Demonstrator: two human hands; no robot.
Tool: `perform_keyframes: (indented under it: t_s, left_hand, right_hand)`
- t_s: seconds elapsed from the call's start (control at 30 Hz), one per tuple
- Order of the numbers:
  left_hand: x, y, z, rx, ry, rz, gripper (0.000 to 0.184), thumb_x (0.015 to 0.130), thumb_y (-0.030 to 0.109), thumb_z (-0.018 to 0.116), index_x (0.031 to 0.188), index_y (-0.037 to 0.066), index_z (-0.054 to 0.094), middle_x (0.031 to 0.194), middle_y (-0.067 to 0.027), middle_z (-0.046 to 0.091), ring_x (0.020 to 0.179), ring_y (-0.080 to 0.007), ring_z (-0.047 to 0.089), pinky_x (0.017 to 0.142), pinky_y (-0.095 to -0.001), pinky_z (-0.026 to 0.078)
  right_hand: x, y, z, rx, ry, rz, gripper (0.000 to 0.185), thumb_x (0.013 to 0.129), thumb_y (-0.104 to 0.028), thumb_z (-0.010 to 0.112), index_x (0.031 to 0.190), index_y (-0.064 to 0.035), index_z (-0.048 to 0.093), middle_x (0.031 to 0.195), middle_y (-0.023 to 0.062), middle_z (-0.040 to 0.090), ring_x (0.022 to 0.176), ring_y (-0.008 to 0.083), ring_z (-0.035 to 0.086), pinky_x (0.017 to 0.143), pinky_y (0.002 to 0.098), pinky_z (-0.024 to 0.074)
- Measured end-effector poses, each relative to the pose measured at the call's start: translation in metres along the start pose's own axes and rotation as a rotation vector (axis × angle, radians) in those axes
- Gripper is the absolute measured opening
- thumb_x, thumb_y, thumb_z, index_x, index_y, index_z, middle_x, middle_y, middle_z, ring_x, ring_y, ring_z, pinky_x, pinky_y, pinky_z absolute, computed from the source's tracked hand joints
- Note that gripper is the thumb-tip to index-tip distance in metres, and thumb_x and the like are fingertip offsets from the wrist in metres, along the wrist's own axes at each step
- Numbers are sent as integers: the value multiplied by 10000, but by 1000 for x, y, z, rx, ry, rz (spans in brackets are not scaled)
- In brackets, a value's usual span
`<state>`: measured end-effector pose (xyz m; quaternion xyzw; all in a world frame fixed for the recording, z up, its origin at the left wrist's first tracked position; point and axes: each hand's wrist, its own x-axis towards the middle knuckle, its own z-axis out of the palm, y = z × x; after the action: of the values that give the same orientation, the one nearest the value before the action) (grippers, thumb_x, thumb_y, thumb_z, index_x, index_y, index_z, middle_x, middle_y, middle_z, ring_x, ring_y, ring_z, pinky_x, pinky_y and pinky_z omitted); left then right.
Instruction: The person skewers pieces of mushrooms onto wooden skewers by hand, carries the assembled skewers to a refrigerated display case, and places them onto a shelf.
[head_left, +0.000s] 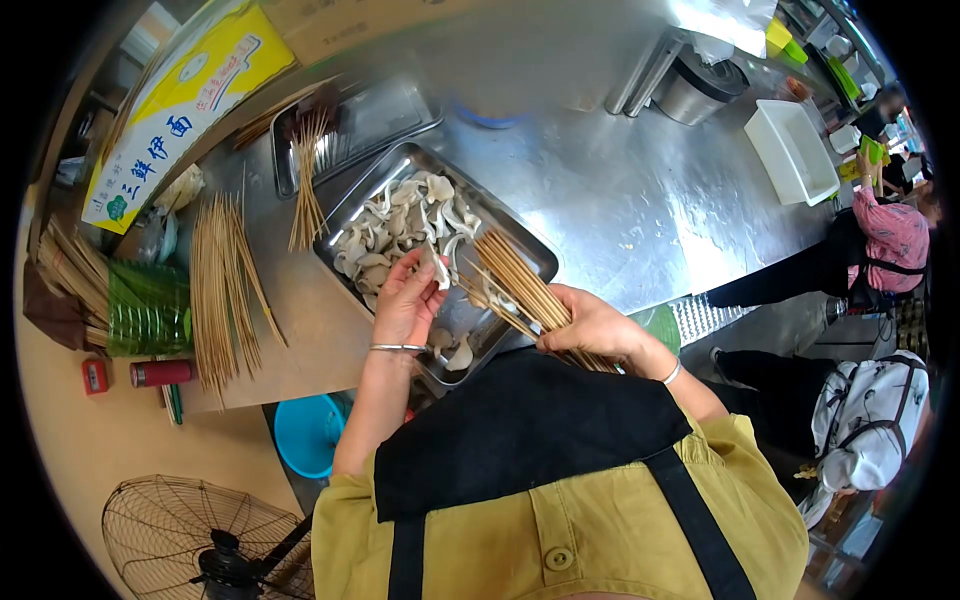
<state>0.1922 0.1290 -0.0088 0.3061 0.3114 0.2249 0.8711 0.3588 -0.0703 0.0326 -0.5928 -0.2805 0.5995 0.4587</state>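
Black apron (530,430) over a mustard shirt (610,520): worn by the person, nearest the camera.

Left hand (405,300), one: fingers pinched narrow on a single mushroom piece (439,268), raised over the near side of the tray. Bangle at the wrist.

Right hand (592,325), one: closed around a bundle of wooden skewers (525,282), tips towards the tray. Bangle at the wrist.

Metal tray (535,250), one: directly ahead on the steel surface (620,225); contains a heap of loose mushrooms (395,225), chiefly at the far and left side, with a few pieces near the close edge.

Second metal tray (420,112), one: behind and left, with skewers (309,170) lying over its rim.

Further skewers (222,290), a broad spread, on the left.

Condition of the work, as judged: early or partway. Done: one piece singled out, one bundle in hand. Pale pieces show beside the bundle; whether any are fixed on the sticks cannot be told. Left: the heap, loose in the tray, and many sticks apparently bare.

Surroundings: blue bucket (303,438), below left; wire fan (150,530), lower left; white tub (765,165), far right.
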Motion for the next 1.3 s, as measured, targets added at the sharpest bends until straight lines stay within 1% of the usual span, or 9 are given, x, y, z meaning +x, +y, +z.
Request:
perform_keyframes:
  t_s: [0.17,0.33,0.47,0.53,0.73,0.87,0.97,1.17,1.3]
  left_hand:
    - [-1,-2,2,35,16,31,316,836,97,624,1113,114,473,1038,-126,624,856,-142,605,692,-254,500]
    - [-3,-3,6,116,33,132,237,831,80,628,985,131,457,990,-131,640,815,-141,613,657,-236,496]
    - [-5,-5,12,143,18,180,238,827,67,631,964,132,448,956,-132,648,759,-136,616,618,-217,493]
    - [-9,-8,18,208,93,169,234,822,57,637,930,117,438,912,-141,655,704,-122,604,572,-209,486]
    - [-11,-17,18,17,120,47,188,825,55,632,885,120,466,900,-121,654,700,-117,604,588,-203,494]
    - [-16,-18,22,7,158,-1,181,826,56,630,875,120,469,909,-122,652,711,-113,605,597,-208,503]
    - [-19,-24,23,29,158,9,187,821,52,637,876,115,470,920,-126,651,722,-115,603,597,-210,507]
    - [-22,-42,35,133,160,-40,200,813,58,651,886,101,469,845,-53,612,768,-124,590,649,-240,503]
    - [-11,-56,27,194,190,-77,204,811,79,659,886,90,470,863,-59,597,789,-131,582,660,-246,504]
  right_hand:
    - [0,0,-2,-4,-12,-5,543,698,24,674,1194,28,454,900,14,562,785,84,537,703,218,464]
    - [-1,-2,-1,-10,-29,-13,546,705,24,671,1203,30,448,907,17,561,796,88,534,708,218,464]
    - [1,2,-3,-40,-46,-12,546,697,12,675,1198,28,458,909,16,559,813,88,522,726,220,454]
    - [1,1,-2,-76,-49,-20,547,693,7,677,1195,27,462,909,16,559,822,88,518,735,221,450]
    - [-4,-2,0,-63,-17,-7,543,686,-4,679,1187,24,471,907,20,559,843,97,514,760,230,442]
    - [-7,-7,2,-87,0,-62,530,685,-22,679,1172,25,476,922,28,568,845,106,525,765,240,449]
    - [-7,-3,0,-131,19,-71,515,685,-30,674,1158,30,480,928,38,576,842,114,536,766,247,454]
    - [-6,-8,-1,-264,74,-46,494,669,-52,673,1120,40,496,902,73,588,825,135,556,748,257,461]
    - [0,2,-7,-328,134,17,474,653,-77,684,1080,42,516,885,93,590,794,147,566,725,266,466]
